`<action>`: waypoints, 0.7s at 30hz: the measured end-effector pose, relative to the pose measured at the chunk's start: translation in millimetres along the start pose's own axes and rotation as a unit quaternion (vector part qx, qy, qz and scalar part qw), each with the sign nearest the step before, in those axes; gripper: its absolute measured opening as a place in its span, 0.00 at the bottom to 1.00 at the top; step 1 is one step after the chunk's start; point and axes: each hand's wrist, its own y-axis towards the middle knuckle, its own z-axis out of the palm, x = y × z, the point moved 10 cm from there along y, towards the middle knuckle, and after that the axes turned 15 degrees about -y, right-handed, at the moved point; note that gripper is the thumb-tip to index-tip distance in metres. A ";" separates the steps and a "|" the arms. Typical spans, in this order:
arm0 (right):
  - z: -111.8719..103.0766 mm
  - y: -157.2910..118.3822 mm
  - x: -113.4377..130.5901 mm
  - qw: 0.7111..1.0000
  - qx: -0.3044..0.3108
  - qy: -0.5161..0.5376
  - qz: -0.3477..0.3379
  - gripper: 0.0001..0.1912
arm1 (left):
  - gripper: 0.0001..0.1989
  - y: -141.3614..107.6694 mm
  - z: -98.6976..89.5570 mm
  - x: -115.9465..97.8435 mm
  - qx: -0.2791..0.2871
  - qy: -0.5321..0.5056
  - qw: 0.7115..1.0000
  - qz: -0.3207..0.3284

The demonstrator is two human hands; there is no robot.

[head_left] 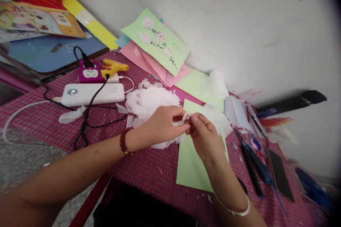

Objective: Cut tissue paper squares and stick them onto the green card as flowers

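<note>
My left hand [170, 122] and my right hand [204, 133] meet over the table. Between their fingertips is a small twisted piece of white tissue paper [186, 116], pinched from both sides. Part of it is hidden by the fingers. Behind my left hand lies a loose heap of white tissue paper pieces [151, 97]. Under my right hand a light green paper sheet [194, 166] lies flat, with more white tissue [220, 118] on its upper part. A green card with pink paper flowers [160, 40] leans on pink sheets [142, 60] by the wall.
A white power bank [93, 94], a purple socket block [86, 72] and a yellow glue gun [115, 66] with black cords stand at the left. Several pens and tools, including a black-handled one [252, 172], lie at the right. The checked tablecloth [154, 172] has paper scraps on it.
</note>
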 end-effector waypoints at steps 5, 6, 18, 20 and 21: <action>-0.2 -4.1 0.8 0.999 0.006 0.003 -0.032 0.11 | 0.10 0.7 -0.3 26.0 -0.008 -0.172 0.974 -0.148; 0.0 -4.4 -0.4 0.999 0.007 0.011 -0.033 0.09 | 0.10 0.7 -0.5 27.8 -0.008 -0.180 0.971 -0.160; 2.8 -3.0 -2.8 0.999 0.000 -0.026 -0.030 0.09 | 0.05 0.1 0.0 32.2 -0.011 -0.153 0.977 -0.150; 4.1 -3.0 -3.5 0.999 0.005 -0.030 -0.027 0.10 | 0.05 -0.1 0.6 29.8 -0.008 -0.133 0.981 -0.143; 4.3 -2.9 -3.8 0.999 0.006 -0.032 -0.030 0.09 | 0.05 -0.2 1.2 28.9 -0.005 -0.124 0.982 -0.141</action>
